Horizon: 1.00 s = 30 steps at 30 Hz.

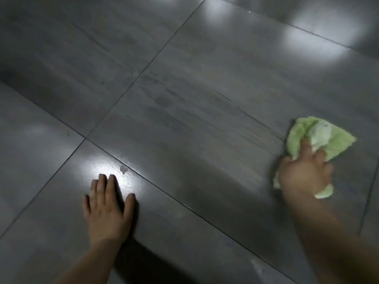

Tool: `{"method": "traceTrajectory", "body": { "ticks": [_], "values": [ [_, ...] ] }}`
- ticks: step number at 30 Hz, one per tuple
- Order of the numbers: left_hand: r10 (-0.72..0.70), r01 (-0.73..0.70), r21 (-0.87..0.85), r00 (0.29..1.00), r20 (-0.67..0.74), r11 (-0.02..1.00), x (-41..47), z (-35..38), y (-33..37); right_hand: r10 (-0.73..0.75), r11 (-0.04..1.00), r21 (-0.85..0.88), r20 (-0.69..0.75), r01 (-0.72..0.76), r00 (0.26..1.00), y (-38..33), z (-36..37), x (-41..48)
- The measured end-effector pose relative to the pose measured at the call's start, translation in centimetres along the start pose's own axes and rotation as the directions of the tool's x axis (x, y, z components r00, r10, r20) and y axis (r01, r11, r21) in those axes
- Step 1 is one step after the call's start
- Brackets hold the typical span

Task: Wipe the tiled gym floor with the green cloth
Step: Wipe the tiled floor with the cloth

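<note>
The floor is large dark grey tiles (pixel 184 119) with thin dark grout lines. My right hand (pixel 305 171) grips a crumpled light green cloth (pixel 320 134) and presses it on the floor at the right. The cloth bulges out ahead of my fingers and a corner shows under my wrist. My left hand (pixel 108 208) lies flat on a tile at the lower left, fingers straight and spread, palm down. Both forearms reach in from the bottom edge.
Bright ceiling-light reflections sit on the glossy tiles, one just ahead of my left hand (pixel 108 167) and several at the top right (pixel 315 44). A small dark spot (pixel 124 170) lies near a grout line. Faint streaks cross the middle tile.
</note>
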<state>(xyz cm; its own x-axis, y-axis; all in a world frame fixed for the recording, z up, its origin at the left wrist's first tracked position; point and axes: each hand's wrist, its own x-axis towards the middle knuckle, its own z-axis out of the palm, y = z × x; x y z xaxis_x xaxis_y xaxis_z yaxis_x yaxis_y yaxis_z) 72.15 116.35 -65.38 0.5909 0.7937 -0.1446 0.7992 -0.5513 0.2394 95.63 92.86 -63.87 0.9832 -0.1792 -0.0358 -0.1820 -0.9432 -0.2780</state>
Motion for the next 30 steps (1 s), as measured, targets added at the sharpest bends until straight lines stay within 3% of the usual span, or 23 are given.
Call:
{"method": "traceTrajectory", "body": {
  "ticks": [1, 3, 6, 8, 10, 11, 13, 15, 16, 17, 18, 20, 21, 22, 23, 26, 27, 30],
  "values": [
    [0.003, -0.003, -0.011, 1.000, -0.011, 1.000, 0.1, 0.0, -0.2, -0.053, 0.998, 0.023, 0.032, 0.053, 0.998, -3.5, 1.1, -1.7],
    [-0.008, 0.008, -0.009, 1.000, -0.011, 1.000, 0.4, 0.3, -0.6, -0.372, 0.925, 0.071, -0.033, 0.373, 0.928, -9.3, 4.2, -7.0],
    [0.011, -0.011, -0.020, 1.000, 0.020, 1.000, 0.5, 0.5, -1.2, -0.771, 0.636, 0.134, 0.074, 0.760, 0.632, -13.8, 6.4, -15.4],
    [0.025, -0.024, -0.049, 1.000, 0.015, 0.999, 0.6, 0.5, -1.3, -0.892, 0.448, 0.204, 0.163, 0.870, 0.421, -14.5, 5.6, -15.3],
    [0.023, -0.023, -0.060, 1.000, 0.004, 0.998, 0.7, 0.5, -1.3, -0.934, 0.339, 0.151, 0.169, 0.929, 0.313, -13.3, 5.3, -11.2],
    [0.024, -0.024, -0.064, 1.000, -0.001, 0.998, 0.7, 0.5, -1.3, -0.926, 0.370, 0.107, 0.119, 0.923, 0.357, -12.6, 5.2, -8.3],
    [0.033, -0.034, -0.070, 0.999, -0.007, 0.997, 0.7, 0.4, -1.3, -0.795, 0.604, 0.012, 0.083, 0.797, 0.601, -11.4, 4.5, -3.5],
    [0.023, -0.024, -0.091, 1.000, -0.004, 0.996, 0.8, 0.4, -1.4, -0.523, 0.852, 0.072, 0.086, 0.518, 0.848, -11.3, 3.8, -2.9],
    [0.019, -0.018, -0.094, 1.000, 0.006, 0.995, 0.8, 0.3, -1.4, -0.405, 0.914, 0.047, 0.155, 0.403, 0.901, -11.7, 4.1, -4.7],
    [0.015, -0.013, -0.092, 1.000, 0.022, 0.996, 0.8, 0.3, -1.4, -0.384, 0.923, 0.056, 0.194, 0.380, 0.903, -12.2, 4.2, -7.4],
    [0.018, -0.016, -0.090, 0.999, 0.029, 0.996, 0.9, 0.3, -1.4, -0.487, 0.873, 0.078, 0.176, 0.481, 0.856, -12.6, 4.5, -10.4],
    [0.018, -0.019, -0.091, 1.000, -0.017, 0.996, 0.8, 0.1, -1.3, -0.780, 0.621, 0.087, 0.168, 0.779, 0.602, -12.0, 4.8, -14.5],
    [0.017, -0.021, -0.098, 0.999, -0.047, 0.995, 0.8, 0.1, -1.2, -0.843, 0.525, 0.031, 0.155, 0.851, 0.515, -10.9, 4.6, -13.9],
    [0.022, -0.030, -0.107, 0.997, -0.075, 0.994, 0.7, 0.2, -1.2, -0.866, 0.488, 0.018, 0.140, 0.873, 0.481, -9.6, 4.3, -11.6],
    [0.028, -0.035, -0.112, 0.998, -0.059, 0.993, 0.5, 0.1, -1.3, -0.850, 0.512, -0.021, 0.132, 0.859, 0.510, -7.8, 3.5, -9.4],
    [0.019, -0.023, -0.123, 0.999, -0.035, 0.992, 0.5, -0.3, -1.5, -0.550, 0.824, -0.100, 0.096, 0.558, 0.829, -1.9, 0.0, -4.7],
    [0.018, -0.022, -0.128, 0.999, -0.032, 0.991, 0.5, -0.5, -1.5, -0.438, 0.890, -0.098, 0.085, 0.445, 0.895, -0.8, -0.4, -4.8],
    [0.050, -0.048, -0.124, 0.999, 0.013, 0.991, 0.6, -0.8, -2.0, -0.101, 0.994, -0.037, 0.054, 0.103, 0.993, -2.5, 0.8, -7.2]
  ]
}}
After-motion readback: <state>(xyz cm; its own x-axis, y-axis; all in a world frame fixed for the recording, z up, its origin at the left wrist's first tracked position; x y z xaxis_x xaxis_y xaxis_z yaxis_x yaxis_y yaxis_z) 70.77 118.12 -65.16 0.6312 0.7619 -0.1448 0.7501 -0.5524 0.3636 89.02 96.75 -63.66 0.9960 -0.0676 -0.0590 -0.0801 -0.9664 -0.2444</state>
